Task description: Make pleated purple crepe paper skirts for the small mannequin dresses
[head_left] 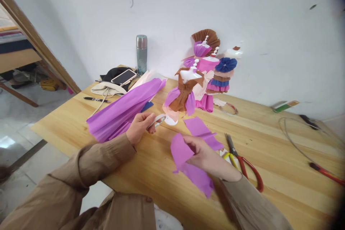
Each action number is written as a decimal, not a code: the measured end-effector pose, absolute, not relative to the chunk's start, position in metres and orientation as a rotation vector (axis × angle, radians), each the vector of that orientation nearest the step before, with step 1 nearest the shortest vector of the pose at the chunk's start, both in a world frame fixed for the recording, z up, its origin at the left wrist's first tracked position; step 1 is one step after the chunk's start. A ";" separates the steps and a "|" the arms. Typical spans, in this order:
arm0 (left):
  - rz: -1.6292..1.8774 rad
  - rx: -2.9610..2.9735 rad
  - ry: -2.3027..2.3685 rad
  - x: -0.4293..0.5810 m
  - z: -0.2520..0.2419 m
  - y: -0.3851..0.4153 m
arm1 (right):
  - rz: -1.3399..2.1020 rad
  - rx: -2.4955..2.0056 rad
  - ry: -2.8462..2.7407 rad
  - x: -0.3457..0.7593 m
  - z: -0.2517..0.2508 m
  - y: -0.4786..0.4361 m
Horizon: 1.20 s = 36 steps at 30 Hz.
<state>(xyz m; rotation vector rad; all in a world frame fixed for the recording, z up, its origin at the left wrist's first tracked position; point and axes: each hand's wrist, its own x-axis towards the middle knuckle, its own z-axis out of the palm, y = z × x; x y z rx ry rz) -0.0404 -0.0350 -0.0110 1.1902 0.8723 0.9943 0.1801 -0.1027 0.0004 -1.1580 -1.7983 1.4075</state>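
My left hand is closed around a narrow whitish ring that looks like a roll of tape. In my right hand is a curled piece of purple crepe paper, pinched between thumb and fingers. Another purple strip lies flat just behind that hand. Beyond both hands stands a small white dress form wearing a brown and purple paper dress. Red-handled scissors lie to the right of my right hand, beside a smaller yellow-handled pair.
A large purple crepe sheet lies at the left, near a pen, a phone and a thermos. More dressed forms stand against the wall. At the right is a cable tool with a red handle.
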 end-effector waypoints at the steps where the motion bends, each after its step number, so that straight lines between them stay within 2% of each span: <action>1: 0.967 1.207 0.865 -0.040 -0.012 -0.036 | 1.363 -1.147 -1.850 0.180 0.001 -0.103; 7: 0.824 1.276 0.808 -0.039 -0.018 -0.038 | 1.149 -1.186 -2.103 0.184 0.007 -0.101; 19: 0.690 1.388 0.694 -0.036 -0.013 -0.041 | 1.018 -1.300 -1.772 0.194 0.007 -0.096; 27: 0.727 1.538 0.675 -0.034 -0.021 -0.039 | 1.038 -1.304 -1.697 0.192 0.006 -0.093; 36: 0.798 1.581 0.746 -0.033 -0.029 -0.045 | 1.320 -1.358 -1.171 0.170 -0.006 -0.098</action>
